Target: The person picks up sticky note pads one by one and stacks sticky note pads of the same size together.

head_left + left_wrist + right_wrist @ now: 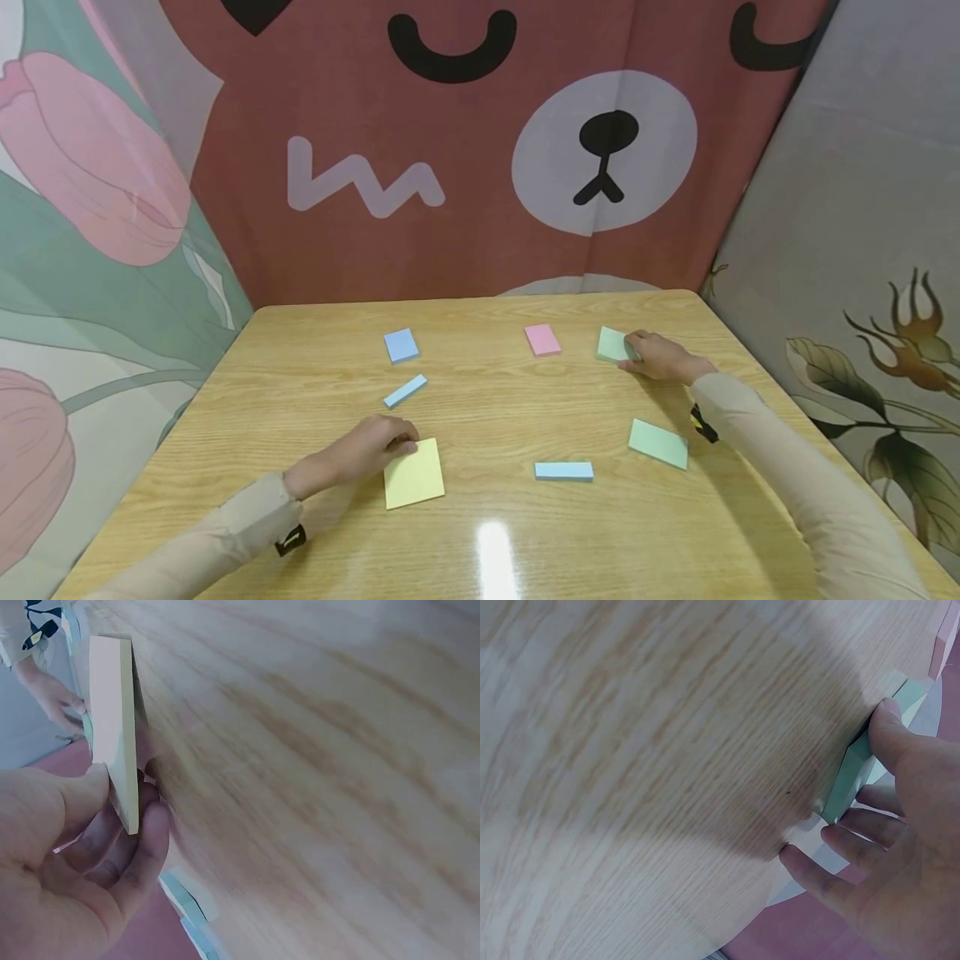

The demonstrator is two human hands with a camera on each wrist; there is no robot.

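My left hand [360, 454] pinches the upper left corner of a square yellow sticky-note pad [416, 482], low over the table. In the left wrist view the thumb lies on one face of the yellow pad [109, 697] and curled fingers are at its other side. Toward the back right, my right hand [662, 357] grips the right side of a light green sticky-note pad [611, 344]. The right wrist view has the thumb on one edge of that green pad [847, 780] and fingertips at another; part of the pad is hidden behind them.
On the wooden table [480, 408] lie a blue square pad [402, 346], a pink pad [542, 340], a slim blue pad [405, 391], another slim blue pad [563, 472] and a second green pad [658, 444]. Printed cloths [465, 250] hang behind and at both sides.
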